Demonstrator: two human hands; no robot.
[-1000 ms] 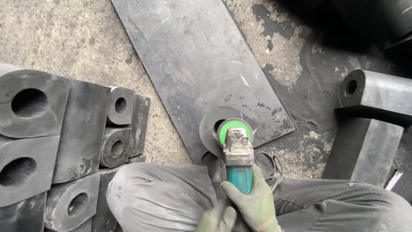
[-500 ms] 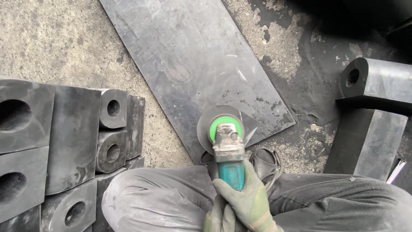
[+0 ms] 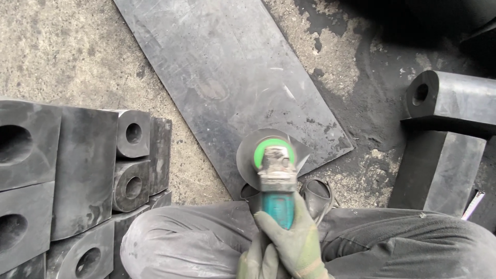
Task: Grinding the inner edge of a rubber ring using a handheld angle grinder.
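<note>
My right hand, in a green work glove, is wrapped around the teal body of an angle grinder. My left hand, also gloved, sits just behind and below it at the grinder's rear, partly cut off by the frame edge. The grinder's grey disc and green guard rest over the near edge of a long black rubber sheet lying on the ground. My knees in grey trousers frame the tool.
Several black rubber blocks with round holes are stacked at the left. Two larger black blocks stand at the right. A dark shoe sits by the sheet's near corner. Bare, dusty concrete lies at the upper left.
The grinder has shifted slightly left along the sheet's near edge. The view has swayed a little. Both hands keep the same hold.
</note>
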